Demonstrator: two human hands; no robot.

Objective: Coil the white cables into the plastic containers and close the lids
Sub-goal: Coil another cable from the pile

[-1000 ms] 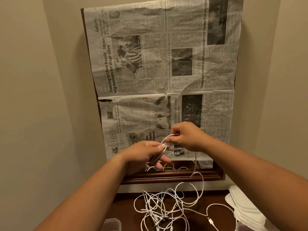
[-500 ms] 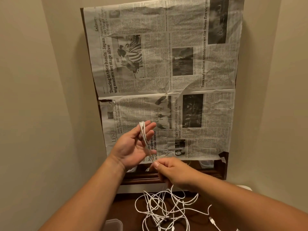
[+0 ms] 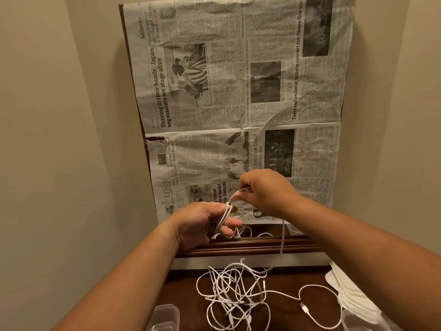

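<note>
My left hand (image 3: 202,223) holds several loops of a white cable (image 3: 224,217) wound round its fingers. My right hand (image 3: 267,192) is raised just to the right and pinches the same cable's strand above the left fingers. From the right hand a length of cable hangs down to a tangled heap of white cables (image 3: 236,297) on the dark wooden table (image 3: 186,287). A clear plastic container (image 3: 164,317) stands at the bottom left of the table, partly cut off by the frame edge.
A newspaper sheet (image 3: 238,103) covers a wood-framed mirror (image 3: 250,247) leaning on the wall behind the table. White flat lids or pads (image 3: 348,292) lie stacked at the right edge, with another clear container (image 3: 358,318) below them. Walls close in on both sides.
My right hand has risen from below the left hand to above and right of it, drawing the cable over the left fingers. My left hand has dropped and turned its palm down.
</note>
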